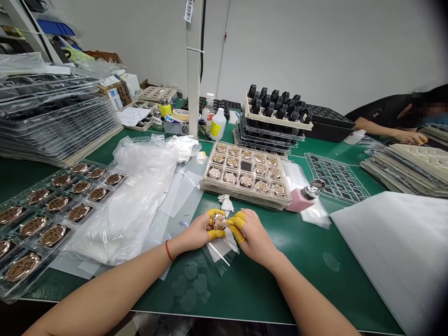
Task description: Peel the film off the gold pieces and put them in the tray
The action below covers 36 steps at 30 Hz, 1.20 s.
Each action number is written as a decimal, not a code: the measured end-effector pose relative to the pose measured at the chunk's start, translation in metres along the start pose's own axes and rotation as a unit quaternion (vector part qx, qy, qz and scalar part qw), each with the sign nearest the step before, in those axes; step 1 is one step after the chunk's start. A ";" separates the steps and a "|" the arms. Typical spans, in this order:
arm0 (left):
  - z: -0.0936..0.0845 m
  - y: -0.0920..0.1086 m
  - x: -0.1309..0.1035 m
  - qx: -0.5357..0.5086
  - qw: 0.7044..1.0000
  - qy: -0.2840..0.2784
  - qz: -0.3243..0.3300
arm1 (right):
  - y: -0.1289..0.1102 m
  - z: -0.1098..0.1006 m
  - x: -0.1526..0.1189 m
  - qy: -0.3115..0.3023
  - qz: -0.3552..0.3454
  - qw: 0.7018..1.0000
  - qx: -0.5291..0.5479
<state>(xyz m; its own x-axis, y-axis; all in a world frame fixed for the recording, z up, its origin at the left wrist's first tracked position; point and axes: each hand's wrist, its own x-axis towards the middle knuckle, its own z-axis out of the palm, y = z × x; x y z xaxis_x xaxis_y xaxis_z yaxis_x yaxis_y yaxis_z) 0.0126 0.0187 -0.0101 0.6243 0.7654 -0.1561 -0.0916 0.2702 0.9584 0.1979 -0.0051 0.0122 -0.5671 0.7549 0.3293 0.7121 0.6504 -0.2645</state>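
My left hand (203, 229), with yellow finger cots, grips a round rose-gold watch part (219, 221) by its edge. Yellow cots also cover fingers of my right hand (250, 232), which are pinched together at the part's right side around a small pale item too small to make out. Beneath both hands lies a clear film sheet (220, 252) on the green table. Just behind them is a crumpled white cloth (226, 203). Farther back, a stacked beige tray (241, 192) holds rows of similar round parts, with one dark compartment near its middle.
At left, a clear tray (75, 228) of round parts lies beside a plastic bag (122, 219). A pink dispenser bottle (301, 198) and white foam sheets (395, 247) stand to the right. A post (193, 70) rises behind. Another person's hand (409, 136) is at far right.
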 end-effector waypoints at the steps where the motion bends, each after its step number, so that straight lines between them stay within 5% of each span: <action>1: 0.000 -0.001 0.000 -0.007 1.000 0.003 -0.004 | 0.001 0.001 0.000 0.011 0.009 1.000 0.004; 16: 0.001 0.000 -0.001 0.029 0.999 -0.010 0.016 | 0.004 0.020 0.008 0.033 0.070 0.994 -0.080; 22: 0.001 0.003 -0.003 0.041 0.999 -0.004 -0.005 | 0.027 0.019 0.001 0.038 0.180 0.977 0.105; 27: 0.003 0.001 -0.004 0.032 0.999 0.010 -0.003 | 0.045 0.015 -0.002 0.110 0.254 0.960 0.046; 29: 0.005 0.002 -0.005 0.032 0.999 0.005 0.009 | 0.035 0.019 -0.001 0.107 0.243 0.955 0.128; 33: 0.007 0.007 -0.009 0.028 0.999 -0.013 0.024 | 0.006 0.032 0.002 0.008 0.262 0.874 0.408; 36: 0.005 0.006 -0.011 -0.011 0.999 0.013 0.027 | -0.002 0.033 0.003 0.001 0.287 0.831 0.477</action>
<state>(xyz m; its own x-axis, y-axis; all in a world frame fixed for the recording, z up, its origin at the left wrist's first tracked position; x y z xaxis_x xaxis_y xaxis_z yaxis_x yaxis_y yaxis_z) 0.0091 0.0095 -0.0015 0.5973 0.7944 -0.1106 -0.1414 0.2400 0.9604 0.1807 -0.0017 -0.0163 -0.2458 0.9642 -0.0990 0.2134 -0.0458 -0.9759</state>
